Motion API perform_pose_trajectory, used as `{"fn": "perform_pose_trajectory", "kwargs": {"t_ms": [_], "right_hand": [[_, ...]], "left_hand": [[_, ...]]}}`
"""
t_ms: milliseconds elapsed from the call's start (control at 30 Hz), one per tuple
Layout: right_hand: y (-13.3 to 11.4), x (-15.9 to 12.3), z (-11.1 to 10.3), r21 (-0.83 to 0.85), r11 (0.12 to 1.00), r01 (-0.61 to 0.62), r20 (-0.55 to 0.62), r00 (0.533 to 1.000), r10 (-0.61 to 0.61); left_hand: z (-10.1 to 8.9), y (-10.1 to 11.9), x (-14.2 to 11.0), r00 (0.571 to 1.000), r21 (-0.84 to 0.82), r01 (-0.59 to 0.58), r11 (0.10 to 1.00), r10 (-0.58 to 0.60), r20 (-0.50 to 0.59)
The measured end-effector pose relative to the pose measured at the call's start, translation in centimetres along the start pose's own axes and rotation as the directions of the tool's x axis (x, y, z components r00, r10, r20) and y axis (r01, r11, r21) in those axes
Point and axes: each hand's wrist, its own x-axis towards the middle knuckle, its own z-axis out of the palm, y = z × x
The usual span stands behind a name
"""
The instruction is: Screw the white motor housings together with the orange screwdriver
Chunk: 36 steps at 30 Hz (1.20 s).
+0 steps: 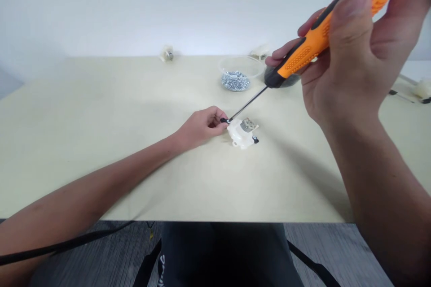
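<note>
My right hand (350, 58) is raised at the upper right and wrapped round the orange and black handle of a screwdriver (323, 31). The shaft slants down to the left, and its tip meets a small white plastic part (240, 133) lying mid-table. My left hand (202, 125) rests on the table just left of that part. Its fingers are pinched together at the screwdriver tip, on something too small to make out.
A clear plastic bowl (239, 68) of several small metal screws stands behind the part. More small white parts lie at the far edge (167, 54) and at the far right (422, 89). The beige table (101, 112) ends near my lap; a black cable hangs below.
</note>
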Motion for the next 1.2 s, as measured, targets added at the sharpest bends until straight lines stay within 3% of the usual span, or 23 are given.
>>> {"fn": "perform_pose_trajectory", "kwargs": {"t_ms": [100,200,300,500,667,833,1000,1200], "right_hand": [[-0.2,0.4,-0.4,-0.006,0.996,0.092,-0.083,0.992,-0.092],[-0.3,0.7,-0.9,0.008,0.999,0.032,-0.015,0.999,-0.032],[-0.3,0.8,-1.3,-0.003,0.997,0.074,0.028,0.997,-0.074],[0.2,1.1,-1.5,0.026,0.992,0.123,0.007,0.992,-0.123],[0.5,1.5,-1.7,0.057,0.996,0.074,0.016,0.997,-0.075],[0.0,1.6,-2.2,0.101,0.989,-0.11,0.121,0.988,0.097],[-0.4,1.0,-1.9,0.038,0.999,0.0,0.099,0.995,-0.004],[0.7,1.3,-2.2,0.032,0.999,0.026,0.038,0.999,-0.027]], "left_hand": [[0.1,-0.2,0.1,1.0,-0.034,0.004,0.999,-0.004,-0.01],[0.1,-0.2,0.2,1.0,-0.057,0.013,0.998,-0.014,-0.013],[0.0,-0.2,0.1,1.0,-0.053,0.024,0.998,-0.025,-0.016],[-0.1,-0.1,-0.1,0.999,-0.038,0.04,0.998,-0.04,-0.012],[-0.1,0.0,-0.1,0.999,-0.026,0.037,0.999,-0.038,-0.008],[-0.1,0.1,0.0,0.998,-0.037,0.055,0.998,-0.056,-0.025],[-0.1,0.1,-0.1,0.998,-0.041,0.061,0.997,-0.062,-0.023],[-0.2,0.1,-0.1,0.998,-0.016,0.054,0.998,-0.054,-0.011]]}}
